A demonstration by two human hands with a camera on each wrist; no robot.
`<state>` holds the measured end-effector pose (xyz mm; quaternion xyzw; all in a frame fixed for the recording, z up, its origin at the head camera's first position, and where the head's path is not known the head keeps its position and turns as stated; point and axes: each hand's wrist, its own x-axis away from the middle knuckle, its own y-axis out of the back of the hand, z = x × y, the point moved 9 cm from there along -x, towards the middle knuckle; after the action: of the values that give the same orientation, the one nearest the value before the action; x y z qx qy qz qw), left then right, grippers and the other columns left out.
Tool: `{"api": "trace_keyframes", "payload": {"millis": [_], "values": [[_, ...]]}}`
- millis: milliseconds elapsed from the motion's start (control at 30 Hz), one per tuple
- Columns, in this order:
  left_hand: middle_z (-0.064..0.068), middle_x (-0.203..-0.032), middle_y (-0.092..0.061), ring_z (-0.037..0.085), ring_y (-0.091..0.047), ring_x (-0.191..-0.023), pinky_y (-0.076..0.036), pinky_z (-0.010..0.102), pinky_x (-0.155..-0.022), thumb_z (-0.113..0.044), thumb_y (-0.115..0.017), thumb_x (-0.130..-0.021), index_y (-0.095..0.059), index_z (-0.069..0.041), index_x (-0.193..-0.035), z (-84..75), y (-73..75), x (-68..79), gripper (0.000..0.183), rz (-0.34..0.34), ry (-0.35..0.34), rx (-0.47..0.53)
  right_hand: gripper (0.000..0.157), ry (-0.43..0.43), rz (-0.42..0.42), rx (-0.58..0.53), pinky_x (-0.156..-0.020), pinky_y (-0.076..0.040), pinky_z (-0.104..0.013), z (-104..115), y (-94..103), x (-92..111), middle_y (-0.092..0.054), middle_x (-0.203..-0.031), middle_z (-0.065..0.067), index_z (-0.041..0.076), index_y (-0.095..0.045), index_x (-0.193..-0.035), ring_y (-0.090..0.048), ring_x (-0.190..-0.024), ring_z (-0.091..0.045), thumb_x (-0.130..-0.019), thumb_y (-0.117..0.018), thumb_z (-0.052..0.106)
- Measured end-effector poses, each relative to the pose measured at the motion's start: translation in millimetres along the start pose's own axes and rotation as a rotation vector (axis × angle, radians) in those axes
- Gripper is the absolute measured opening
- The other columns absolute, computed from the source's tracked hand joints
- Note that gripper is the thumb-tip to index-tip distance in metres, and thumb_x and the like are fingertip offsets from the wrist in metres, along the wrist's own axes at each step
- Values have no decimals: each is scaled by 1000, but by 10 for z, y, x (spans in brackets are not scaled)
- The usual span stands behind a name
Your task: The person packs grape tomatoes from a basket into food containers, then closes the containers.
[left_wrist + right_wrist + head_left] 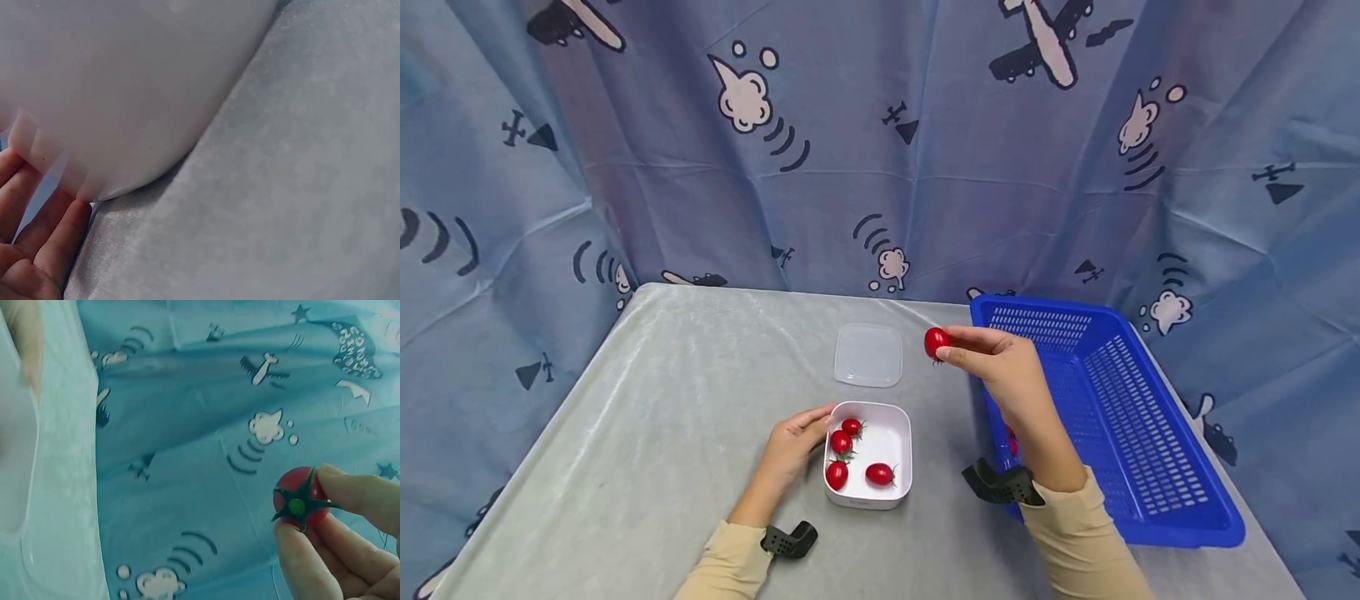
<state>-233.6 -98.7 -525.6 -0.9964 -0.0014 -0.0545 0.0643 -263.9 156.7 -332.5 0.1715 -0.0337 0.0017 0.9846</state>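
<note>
A cherry tomato (936,341) with its green calyx is pinched between the thumb and fingers of my right hand (1000,367), raised above the table between the clear lid and the blue basket. In the right wrist view the same tomato (301,499) shows its star-shaped calyx. My left hand (792,446) touches the left side of a white square container (891,433); in the left wrist view its fingertips (74,219) rest against the outer wall. Inside the container lie several red cherry tomatoes (880,474), most along its left side.
Behind the container a translucent lid (868,356) lies flat on the grey-white tablecloth (700,375). A blue perforated basket (1180,417) stands on the right, with some red tomatoes (1012,443) partly hidden by my right forearm. A printed blue curtain (850,167) hangs behind the table.
</note>
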Motion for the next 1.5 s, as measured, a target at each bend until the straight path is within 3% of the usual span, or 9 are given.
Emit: {"api": "trace_keyframes", "payload": {"millis": [200,600,967,1267,1500], "values": [[21,-130,-65,-1,-64,-106,-54,19,-95,-10,-64,-95,-65,5,-126,5,7,1,34,0,-7,-18,39,7,-10,-29,-84,-55,-16,-60,-179,51,-75,-113,-9,2,-71,-121,-67,-94,-6,-85,-79,17],[18,-127,-67,5,-67,-106,-55,24,-96,-15,-66,-95,-67,3,-124,15,25,-3,34,-5,13,-12,35,-47,-40,-87,-83,-57,-21,-417,-520,142,-77,-105,-14,2,-75,-113,-72,-88,-10,-81,-83,14],[18,-127,-67,3,-67,-103,-55,26,-97,-13,-65,-95,-67,4,-124,29,13,-9,33,0,22,2,29,-13,-58,-25,-68,-55,-14,-733,-894,206,-77,-97,-17,0,-78,-103,-68,-98,-24,-76,-84,10],[20,-125,-68,0,-67,-101,-55,19,-91,-12,-63,-96,-64,8,-124,-31,-15,-5,34,18,-32,6,27,66,-45,63,-72,-57,-20,-776,-1082,262,-77,-95,-17,-2,-77,-100,-70,-100,-30,-75,-83,7],[19,-126,-68,-2,-67,-100,-55,17,-91,-13,-64,-96,-65,7,-124,-10,-2,-1,34,13,-12,4,25,123,-50,133,-74,-60,-27,-795,-1188,306,-77,-95,-15,1,-78,-99,-72,-94,-27,-75,-83,5]]}}
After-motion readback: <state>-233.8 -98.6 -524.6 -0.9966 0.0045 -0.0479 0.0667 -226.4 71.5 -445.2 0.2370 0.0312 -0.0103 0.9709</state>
